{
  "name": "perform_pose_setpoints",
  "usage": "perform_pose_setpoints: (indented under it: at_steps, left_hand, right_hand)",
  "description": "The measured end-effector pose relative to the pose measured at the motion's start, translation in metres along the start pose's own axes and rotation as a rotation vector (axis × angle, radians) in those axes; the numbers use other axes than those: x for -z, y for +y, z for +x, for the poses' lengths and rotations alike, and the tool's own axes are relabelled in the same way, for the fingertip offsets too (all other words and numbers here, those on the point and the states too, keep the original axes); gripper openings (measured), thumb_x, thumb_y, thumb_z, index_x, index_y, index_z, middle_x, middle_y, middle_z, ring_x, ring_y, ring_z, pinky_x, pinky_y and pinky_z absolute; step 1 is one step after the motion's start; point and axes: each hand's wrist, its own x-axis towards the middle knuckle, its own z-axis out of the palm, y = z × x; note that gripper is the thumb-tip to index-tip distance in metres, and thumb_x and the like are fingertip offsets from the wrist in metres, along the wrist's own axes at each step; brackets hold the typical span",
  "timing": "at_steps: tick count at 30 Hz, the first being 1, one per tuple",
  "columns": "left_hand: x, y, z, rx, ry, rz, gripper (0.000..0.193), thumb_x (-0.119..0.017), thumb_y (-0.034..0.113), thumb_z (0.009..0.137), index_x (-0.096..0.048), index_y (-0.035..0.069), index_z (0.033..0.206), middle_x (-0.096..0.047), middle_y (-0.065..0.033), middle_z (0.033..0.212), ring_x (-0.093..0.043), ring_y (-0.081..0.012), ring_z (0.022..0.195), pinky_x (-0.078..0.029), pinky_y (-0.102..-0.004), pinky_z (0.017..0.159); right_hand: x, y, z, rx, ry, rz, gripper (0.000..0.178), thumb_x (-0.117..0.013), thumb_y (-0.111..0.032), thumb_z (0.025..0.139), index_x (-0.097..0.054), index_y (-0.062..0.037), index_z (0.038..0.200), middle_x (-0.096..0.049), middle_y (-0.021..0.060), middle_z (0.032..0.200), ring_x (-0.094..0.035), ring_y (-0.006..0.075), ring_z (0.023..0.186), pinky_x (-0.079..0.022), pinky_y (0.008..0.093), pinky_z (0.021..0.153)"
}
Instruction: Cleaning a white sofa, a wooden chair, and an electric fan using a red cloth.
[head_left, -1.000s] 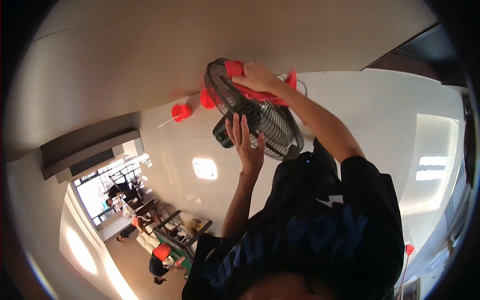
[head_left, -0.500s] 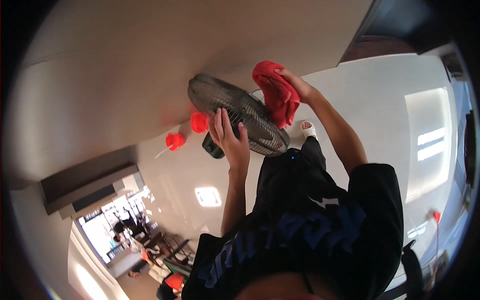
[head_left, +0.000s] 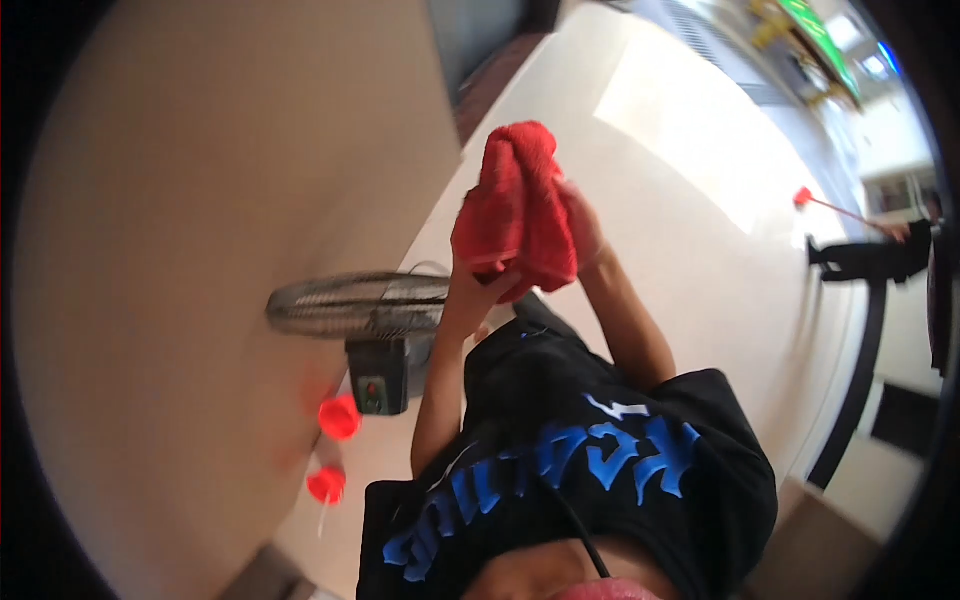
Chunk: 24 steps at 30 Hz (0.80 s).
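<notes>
A folded red cloth [head_left: 520, 205] is held up in front of me between both hands. My left hand [head_left: 472, 298] grips its lower left part, with the fingers partly tucked into the folds. On the cloth's right side, my right hand [head_left: 582, 225] is closed against the fabric and slightly smeared by motion. To the left of my left hand stands a floor fan with a round wire cage [head_left: 345, 303], seen nearly edge-on. Its dark motor housing [head_left: 378, 375] shows below the cage. Neither hand appears to touch the fan.
Two red buckets [head_left: 340, 417] stand by the wall beyond the fan. A beige wall [head_left: 200, 200] fills the left side. At far right, a person in dark clothes [head_left: 870, 258] holds a long-handled tool with a red head [head_left: 803, 197] on the pale floor.
My left hand has left the fan cage and now grips the cloth together with my right hand. The view has turned to the right, so the fan and buckets appear further left.
</notes>
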Motion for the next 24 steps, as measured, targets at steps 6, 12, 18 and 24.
perform_pose_setpoints:
  at_steps: [6, 12, 18, 24]
  left_hand:
    - [-0.038, -0.076, -0.016, 0.048, -0.232, -0.301, 0.067, -0.068, 0.022, 0.087, -0.032, 0.003, 0.141, -0.048, -0.0124, 0.135, -0.051, -0.0206, 0.120, -0.043, -0.0387, 0.102]
    - [-0.037, -0.083, -0.044, 0.083, -0.261, -0.670, 0.067, -0.055, 0.039, 0.092, -0.030, 0.005, 0.144, -0.042, -0.0114, 0.143, -0.046, -0.0275, 0.127, -0.040, -0.0430, 0.107]
    - [-0.003, -0.027, -0.077, -0.096, -0.238, -0.975, 0.069, -0.057, 0.039, 0.091, -0.027, 0.010, 0.147, -0.037, -0.0144, 0.147, -0.044, -0.0332, 0.128, -0.038, -0.0474, 0.107]
    - [0.079, -0.056, -0.179, -0.288, 0.213, -0.628, 0.071, -0.059, 0.037, 0.090, -0.026, 0.010, 0.147, -0.037, -0.0142, 0.146, -0.045, -0.0324, 0.128, -0.038, -0.0469, 0.106]
  right_hand:
    - [-0.036, 0.023, -0.068, -0.008, 0.060, -0.230, 0.073, -0.031, -0.060, 0.096, -0.036, -0.0016, 0.141, -0.047, 0.0207, 0.138, -0.054, 0.0333, 0.120, -0.042, 0.0471, 0.104]
    - [-0.082, 0.016, -0.109, -0.030, 0.921, -1.111, 0.060, -0.032, -0.052, 0.100, -0.052, -0.0007, 0.124, -0.065, 0.0116, 0.103, -0.063, 0.0183, 0.092, -0.053, 0.0331, 0.083]
    - [-0.031, 0.064, -0.122, -0.146, 0.342, -0.975, 0.061, -0.033, -0.054, 0.099, -0.043, -0.0087, 0.139, -0.061, 0.0123, 0.120, -0.064, 0.0200, 0.098, -0.053, 0.0333, 0.080]
    - [-0.030, 0.076, -0.116, -0.239, 0.041, -1.409, 0.040, -0.049, -0.036, 0.098, -0.056, -0.0073, 0.125, -0.067, 0.0085, 0.100, -0.064, 0.0161, 0.085, -0.053, 0.0332, 0.069]
